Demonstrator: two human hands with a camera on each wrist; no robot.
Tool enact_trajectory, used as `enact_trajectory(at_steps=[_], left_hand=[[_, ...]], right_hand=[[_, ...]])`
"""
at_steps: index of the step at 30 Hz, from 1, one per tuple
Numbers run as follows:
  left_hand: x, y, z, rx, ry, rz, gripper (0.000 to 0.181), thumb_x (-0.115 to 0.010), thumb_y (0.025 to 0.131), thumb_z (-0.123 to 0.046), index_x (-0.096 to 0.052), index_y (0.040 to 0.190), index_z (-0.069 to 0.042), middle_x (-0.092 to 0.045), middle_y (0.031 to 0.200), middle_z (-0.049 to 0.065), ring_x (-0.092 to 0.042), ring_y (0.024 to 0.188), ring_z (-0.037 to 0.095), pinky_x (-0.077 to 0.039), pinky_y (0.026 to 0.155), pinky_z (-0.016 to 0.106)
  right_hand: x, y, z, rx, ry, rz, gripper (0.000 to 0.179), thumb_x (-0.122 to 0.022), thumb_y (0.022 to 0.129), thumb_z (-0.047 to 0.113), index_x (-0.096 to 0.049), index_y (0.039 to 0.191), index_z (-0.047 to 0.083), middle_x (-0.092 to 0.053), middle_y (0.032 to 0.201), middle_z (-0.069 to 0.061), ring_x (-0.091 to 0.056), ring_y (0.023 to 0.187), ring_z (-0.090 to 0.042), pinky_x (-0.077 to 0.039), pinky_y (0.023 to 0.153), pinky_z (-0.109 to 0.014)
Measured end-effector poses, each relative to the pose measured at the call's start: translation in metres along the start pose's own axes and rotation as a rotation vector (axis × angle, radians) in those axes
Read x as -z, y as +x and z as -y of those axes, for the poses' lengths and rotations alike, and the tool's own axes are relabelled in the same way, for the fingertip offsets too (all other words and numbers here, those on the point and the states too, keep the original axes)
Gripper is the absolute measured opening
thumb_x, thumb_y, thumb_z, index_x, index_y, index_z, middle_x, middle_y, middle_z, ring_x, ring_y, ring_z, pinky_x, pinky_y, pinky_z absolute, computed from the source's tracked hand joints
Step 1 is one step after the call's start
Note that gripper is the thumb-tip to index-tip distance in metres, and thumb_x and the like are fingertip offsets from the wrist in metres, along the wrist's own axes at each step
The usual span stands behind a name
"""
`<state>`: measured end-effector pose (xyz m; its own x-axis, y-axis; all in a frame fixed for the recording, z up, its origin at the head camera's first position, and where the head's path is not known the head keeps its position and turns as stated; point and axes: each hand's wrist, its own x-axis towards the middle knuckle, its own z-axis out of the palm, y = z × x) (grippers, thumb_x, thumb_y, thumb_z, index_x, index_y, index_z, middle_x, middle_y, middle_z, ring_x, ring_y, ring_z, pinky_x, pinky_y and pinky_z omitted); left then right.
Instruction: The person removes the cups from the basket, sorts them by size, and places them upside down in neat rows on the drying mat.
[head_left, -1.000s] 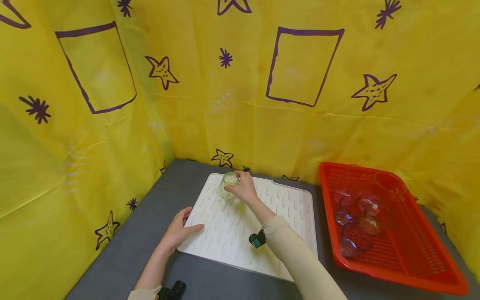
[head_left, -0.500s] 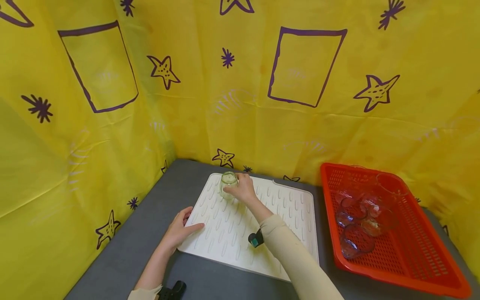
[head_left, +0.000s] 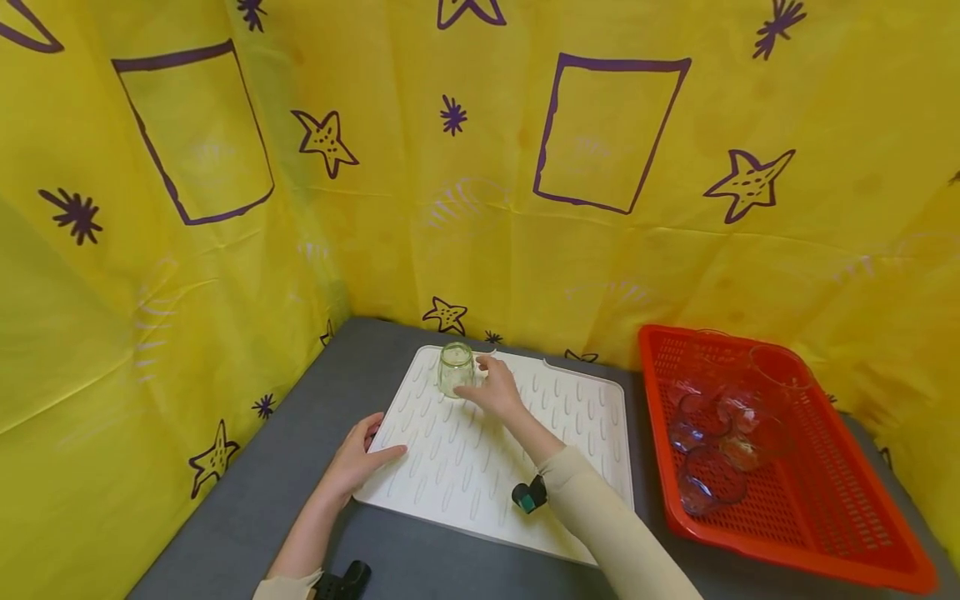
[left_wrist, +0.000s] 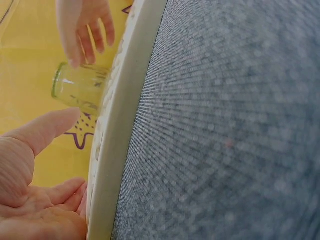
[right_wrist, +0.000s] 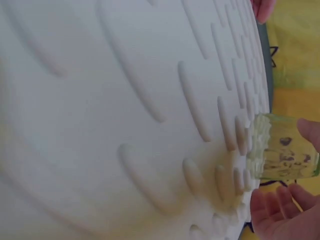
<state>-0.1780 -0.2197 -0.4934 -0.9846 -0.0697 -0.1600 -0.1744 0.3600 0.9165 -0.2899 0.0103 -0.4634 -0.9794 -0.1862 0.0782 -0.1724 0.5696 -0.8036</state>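
A greenish clear glass tumbler (head_left: 455,371) stands on the white ridged drying mat (head_left: 442,467), near its back left corner. My right hand (head_left: 495,392) is just to the right of the tumbler, with its fingers spread apart and loosely bent. In the right wrist view, the thumb (right_wrist: 310,132) overlaps the glass while the other fingers sit beside its lower part. My left hand (head_left: 356,460) rests at the mat's left edge, thumb stretched out over the surface and fingers along the side.
To the right of the mat stands a red plastic basket (head_left: 810,492) holding several clear and tinted glasses (head_left: 712,479). The grey tabletop (head_left: 247,517) meets a yellow curtain (head_left: 390,233) with purple drawings at the back and left.
My right hand has let go of the tumbler and drawn slightly back to the right. The tumbler now stands by itself on the mat. My left hand has stayed in place.
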Motion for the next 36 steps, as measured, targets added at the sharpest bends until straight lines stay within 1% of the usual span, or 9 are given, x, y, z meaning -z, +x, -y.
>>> enact_trajectory(at_steps=[4,9,12,16,22,24,29,33,36], left_hand=[[0.000,0.001,-0.001,-0.004,0.014,0.001,0.085,-0.076,0.075,-0.028,-0.028,0.139,0.000,-0.034,0.137,0.019,-0.036,0.122,0.030,-0.032,0.099,0.046],[-0.001,-0.001,-0.002,-0.009,0.010,0.004,0.085,-0.077,0.074,-0.027,-0.029,0.138,0.001,-0.035,0.137,0.019,-0.036,0.120,0.030,-0.031,0.099,0.045],[-0.001,-0.002,-0.002,-0.018,0.002,0.007,0.084,-0.076,0.075,-0.026,-0.028,0.138,0.001,-0.033,0.138,0.020,-0.035,0.122,0.032,-0.031,0.100,0.046],[0.000,-0.001,-0.001,-0.025,-0.003,0.009,0.084,-0.076,0.075,-0.026,-0.027,0.139,0.002,-0.032,0.139,0.021,-0.033,0.125,0.032,-0.030,0.101,0.047],[0.001,-0.001,0.000,-0.017,-0.002,0.023,0.085,-0.075,0.076,-0.026,-0.025,0.139,0.001,-0.030,0.141,0.020,-0.030,0.127,0.031,-0.028,0.103,0.047],[0.002,-0.003,-0.002,-0.017,-0.001,0.025,0.085,-0.075,0.077,-0.026,-0.025,0.139,0.002,-0.029,0.141,0.021,-0.029,0.128,0.032,-0.027,0.103,0.047],[0.002,-0.004,-0.003,-0.016,-0.004,0.032,0.085,-0.074,0.077,-0.026,-0.024,0.140,0.002,-0.027,0.142,0.021,-0.028,0.129,0.033,-0.025,0.104,0.048],[0.000,-0.003,-0.004,-0.011,0.009,0.024,0.084,-0.074,0.077,-0.025,-0.025,0.139,0.002,-0.030,0.140,0.020,-0.031,0.126,0.032,-0.027,0.103,0.047],[-0.001,-0.002,-0.004,-0.011,0.021,0.014,0.083,-0.075,0.077,-0.025,-0.026,0.139,0.001,-0.033,0.138,0.020,-0.033,0.123,0.031,-0.029,0.101,0.046]], right_hand=[[0.010,-0.012,-0.002,-0.025,0.058,-0.010,0.069,-0.077,0.072,0.030,-0.047,0.130,0.006,-0.053,0.120,-0.013,-0.051,0.105,-0.029,-0.044,0.085,-0.039],[0.026,-0.034,0.000,-0.074,0.169,-0.025,0.067,-0.077,0.073,0.030,-0.049,0.129,0.008,-0.054,0.122,-0.009,-0.050,0.108,-0.029,-0.045,0.083,-0.040],[0.036,-0.048,0.000,-0.089,0.208,-0.033,0.065,-0.076,0.074,0.032,-0.050,0.129,0.010,-0.054,0.123,-0.007,-0.049,0.108,-0.026,-0.044,0.083,-0.040],[0.051,-0.067,-0.001,-0.086,0.258,-0.025,0.063,-0.075,0.074,0.036,-0.050,0.128,0.015,-0.053,0.124,-0.005,-0.048,0.109,-0.023,-0.045,0.083,-0.039],[0.082,-0.098,-0.001,-0.074,0.339,-0.020,0.058,-0.076,0.074,0.034,-0.051,0.125,0.020,-0.051,0.125,0.002,-0.046,0.111,-0.023,-0.045,0.086,-0.039],[0.096,-0.108,0.004,-0.068,0.346,-0.023,0.057,-0.076,0.075,0.031,-0.051,0.125,0.019,-0.051,0.126,0.001,-0.046,0.111,-0.024,-0.045,0.087,-0.039],[0.129,-0.132,0.004,-0.042,0.327,-0.042,0.057,-0.075,0.076,0.031,-0.049,0.126,0.020,-0.047,0.128,-0.002,-0.044,0.113,-0.026,-0.042,0.093,-0.040],[0.150,-0.146,-0.007,-0.030,0.306,-0.087,0.057,-0.074,0.077,0.030,-0.048,0.127,0.022,-0.046,0.128,-0.003,-0.044,0.112,-0.027,-0.042,0.093,-0.042],[0.163,-0.156,-0.014,-0.048,0.286,-0.112,0.060,-0.074,0.077,0.032,-0.046,0.129,0.022,-0.046,0.128,-0.003,-0.046,0.111,-0.026,-0.044,0.091,-0.036]])
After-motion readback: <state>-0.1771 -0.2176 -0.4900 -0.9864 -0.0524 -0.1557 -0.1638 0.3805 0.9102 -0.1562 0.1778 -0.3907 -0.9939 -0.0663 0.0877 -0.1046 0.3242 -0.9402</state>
